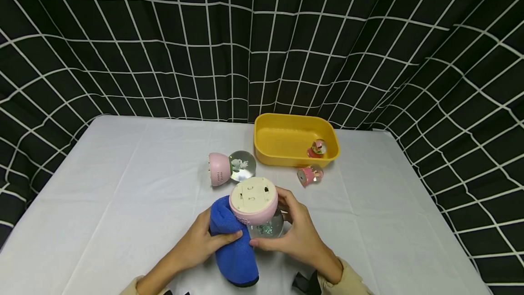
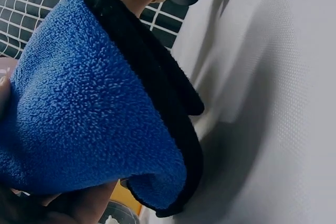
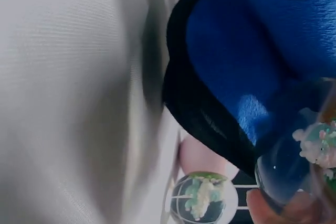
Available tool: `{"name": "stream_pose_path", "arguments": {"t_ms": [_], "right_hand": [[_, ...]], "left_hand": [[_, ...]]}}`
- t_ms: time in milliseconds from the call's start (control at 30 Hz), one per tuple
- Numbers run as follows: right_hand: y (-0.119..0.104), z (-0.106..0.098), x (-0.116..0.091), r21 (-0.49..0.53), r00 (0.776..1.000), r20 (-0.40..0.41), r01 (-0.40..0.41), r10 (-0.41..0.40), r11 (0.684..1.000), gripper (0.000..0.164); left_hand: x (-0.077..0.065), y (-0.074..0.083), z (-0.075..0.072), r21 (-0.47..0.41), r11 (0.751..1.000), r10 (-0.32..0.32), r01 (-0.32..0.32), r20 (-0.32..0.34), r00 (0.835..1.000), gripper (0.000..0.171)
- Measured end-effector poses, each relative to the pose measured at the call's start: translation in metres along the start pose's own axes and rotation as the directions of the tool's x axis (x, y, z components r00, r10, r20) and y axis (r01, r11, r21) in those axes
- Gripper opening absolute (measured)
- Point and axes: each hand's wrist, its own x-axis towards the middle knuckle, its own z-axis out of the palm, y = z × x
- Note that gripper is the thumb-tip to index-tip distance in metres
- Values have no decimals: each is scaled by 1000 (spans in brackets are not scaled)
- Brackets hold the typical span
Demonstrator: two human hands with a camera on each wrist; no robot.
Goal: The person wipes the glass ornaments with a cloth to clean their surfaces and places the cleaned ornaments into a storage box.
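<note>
My right hand (image 1: 300,229) grips a snow globe by its clear glass ball (image 1: 268,227), fingers behind and thumb in front. The globe is tipped over, so its pink base (image 1: 253,201) with a cream underside faces up toward the head view. In my left hand (image 1: 200,240) is a blue cloth (image 1: 235,245) with a black edge, pinched under the thumb and lying against the side of the pink base. The right wrist view shows white and teal figures (image 3: 317,145) inside the glass, with the cloth (image 3: 231,51) beside it.
A second pink-based snow globe (image 1: 219,169) lies on its side beyond the hands. Behind it stands a yellow tray (image 1: 282,160) with a small globe (image 1: 317,148) inside. Another small globe (image 1: 309,175) lies at the tray's front. A white cloth covers the table (image 1: 135,204).
</note>
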Motion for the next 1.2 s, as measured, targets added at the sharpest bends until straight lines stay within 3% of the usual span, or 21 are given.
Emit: {"name": "stream_pose_path", "arguments": {"t_ms": [367, 533, 767, 1000, 1200], "right_hand": [[2, -3, 5, 82, 997, 45, -60, 57, 995, 100], [2, -5, 5, 48, 1000, -10, -24, 25, 999, 94], [5, -11, 6, -2, 995, -100, 13, -14, 1000, 74], [9, -12, 8, -50, 995, -103, -18, 13, 999, 75], [10, -12, 9, -103, 997, -82, -14, 6, 995, 78]], "left_hand": [[1, 0, 2, -6, 999, 50, -51, -60, 997, 53], [0, 2, -1, -27, 999, 33, -36, -79, 996, 54], [-2, 12, -14, -13, 998, 55, -58, -180, 982, 45], [-1, 19, -27, -4, 994, 110, -113, -224, 968, 44], [1, 16, -29, 39, 986, 164, -159, -229, 959, 46]]}}
